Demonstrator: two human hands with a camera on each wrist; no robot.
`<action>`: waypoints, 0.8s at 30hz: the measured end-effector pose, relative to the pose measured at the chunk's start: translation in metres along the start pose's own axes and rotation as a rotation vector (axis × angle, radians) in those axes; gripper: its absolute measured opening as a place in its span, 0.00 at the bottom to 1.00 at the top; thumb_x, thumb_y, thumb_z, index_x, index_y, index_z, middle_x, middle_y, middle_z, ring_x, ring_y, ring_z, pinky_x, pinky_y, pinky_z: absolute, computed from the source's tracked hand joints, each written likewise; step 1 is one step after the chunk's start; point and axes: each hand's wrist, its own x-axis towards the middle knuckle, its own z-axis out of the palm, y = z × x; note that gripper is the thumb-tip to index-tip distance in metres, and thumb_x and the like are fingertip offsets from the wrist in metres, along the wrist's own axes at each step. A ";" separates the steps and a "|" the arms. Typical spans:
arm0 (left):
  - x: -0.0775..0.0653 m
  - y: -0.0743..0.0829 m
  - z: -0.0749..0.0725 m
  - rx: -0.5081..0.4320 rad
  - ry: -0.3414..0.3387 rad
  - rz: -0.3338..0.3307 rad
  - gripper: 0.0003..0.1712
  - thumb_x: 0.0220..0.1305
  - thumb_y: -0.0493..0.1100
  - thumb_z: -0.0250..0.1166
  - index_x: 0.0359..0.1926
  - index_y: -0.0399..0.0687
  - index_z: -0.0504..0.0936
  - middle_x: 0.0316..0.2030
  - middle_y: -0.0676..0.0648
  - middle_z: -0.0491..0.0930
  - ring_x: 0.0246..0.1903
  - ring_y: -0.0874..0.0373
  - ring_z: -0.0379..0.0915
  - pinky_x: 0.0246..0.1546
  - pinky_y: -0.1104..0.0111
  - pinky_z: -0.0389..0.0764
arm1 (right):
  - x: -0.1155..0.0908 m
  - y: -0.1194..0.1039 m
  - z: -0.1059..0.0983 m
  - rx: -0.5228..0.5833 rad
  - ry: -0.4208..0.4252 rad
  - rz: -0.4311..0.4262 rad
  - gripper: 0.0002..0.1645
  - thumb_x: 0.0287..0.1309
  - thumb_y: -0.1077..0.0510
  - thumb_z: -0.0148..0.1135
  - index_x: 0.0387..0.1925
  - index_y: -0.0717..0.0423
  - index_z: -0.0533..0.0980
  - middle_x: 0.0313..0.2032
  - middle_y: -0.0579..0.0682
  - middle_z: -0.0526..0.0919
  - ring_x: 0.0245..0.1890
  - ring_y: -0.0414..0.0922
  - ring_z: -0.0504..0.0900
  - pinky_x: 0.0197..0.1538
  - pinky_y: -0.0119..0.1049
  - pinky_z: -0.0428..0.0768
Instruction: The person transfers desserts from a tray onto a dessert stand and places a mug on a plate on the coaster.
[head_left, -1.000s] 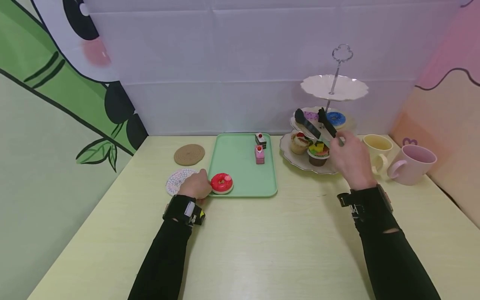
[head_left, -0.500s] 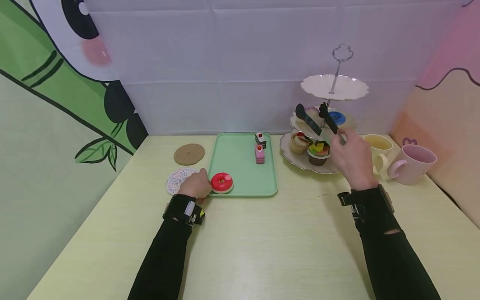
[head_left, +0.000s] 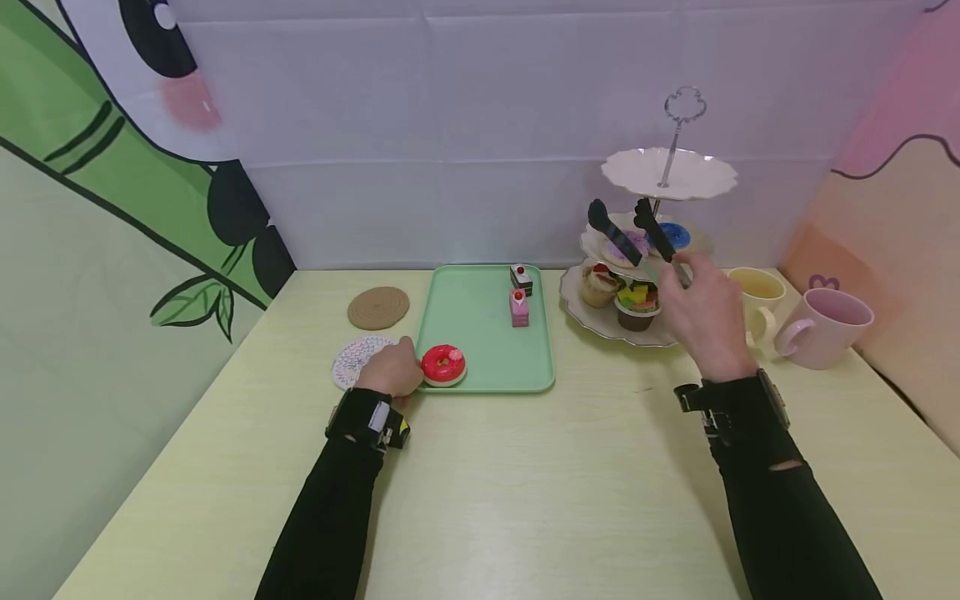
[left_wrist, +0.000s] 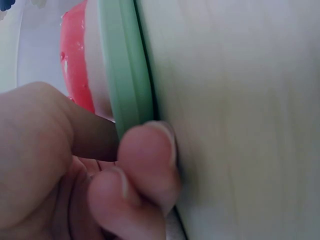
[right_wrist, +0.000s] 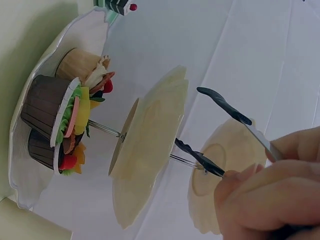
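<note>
Recorded one green tray [head_left: 483, 346] near the far edge of the table [head_left: 525, 483], carrying three sweets: a red donut [head_left: 443, 366] in its near-left corner, a pink cake [head_left: 519, 313] along its right side, and a dark-and-white cake [head_left: 521, 280] in its far-right corner. Recorded, beyond the tray's right edge, one three-tier stand [head_left: 697, 177]. Counted two donuts on its middle tier: a purple donut [head_left: 637, 240] and a blue donut [head_left: 678, 237]. Counted three cupcakes on its bottom tier in the right wrist view: one light cupcake [right_wrist: 77, 65] and two in dark wrappers [right_wrist: 45, 102].

Counted two coasters off the tray's left edge, one brown coaster [head_left: 378, 308] and one speckled coaster [head_left: 352, 362], the latter partly covered. Counted two mugs right of the stand, a yellow mug [head_left: 752, 283] and a pink mug [head_left: 828, 337].

Located one pair of tongs [head_left: 621, 242] raised at the middle tier's near edge, long axis slanting up, leftward and away from the person, black ends spread well apart. Cannot tell whether either touches the purple donut.

Found the right hand [head_left: 701, 317] with fingers bent, gripping the tongs. Found the left hand [head_left: 390, 368] curled, pinching the tray's near-left corner.
</note>
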 end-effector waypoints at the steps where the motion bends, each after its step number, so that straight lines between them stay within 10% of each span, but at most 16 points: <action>1: 0.000 0.000 0.000 0.000 -0.001 -0.001 0.23 0.69 0.37 0.57 0.60 0.31 0.64 0.26 0.38 0.78 0.15 0.51 0.75 0.17 0.65 0.72 | 0.000 -0.001 0.000 0.002 -0.007 -0.003 0.40 0.74 0.37 0.38 0.70 0.63 0.66 0.67 0.70 0.70 0.65 0.71 0.68 0.61 0.66 0.66; 17: 0.000 0.000 0.000 -0.001 -0.002 -0.002 0.23 0.69 0.37 0.58 0.60 0.32 0.64 0.26 0.39 0.78 0.15 0.51 0.75 0.17 0.66 0.72 | -0.010 -0.018 0.013 0.027 -0.085 -0.116 0.40 0.68 0.37 0.58 0.69 0.60 0.69 0.64 0.67 0.74 0.57 0.66 0.75 0.52 0.60 0.73; 24: 0.000 0.000 0.000 0.002 0.000 0.002 0.23 0.69 0.37 0.57 0.60 0.32 0.64 0.24 0.39 0.78 0.14 0.52 0.74 0.17 0.66 0.71 | -0.014 -0.025 0.017 -0.047 -0.138 -0.226 0.36 0.65 0.38 0.63 0.63 0.59 0.75 0.41 0.62 0.81 0.36 0.57 0.74 0.40 0.48 0.68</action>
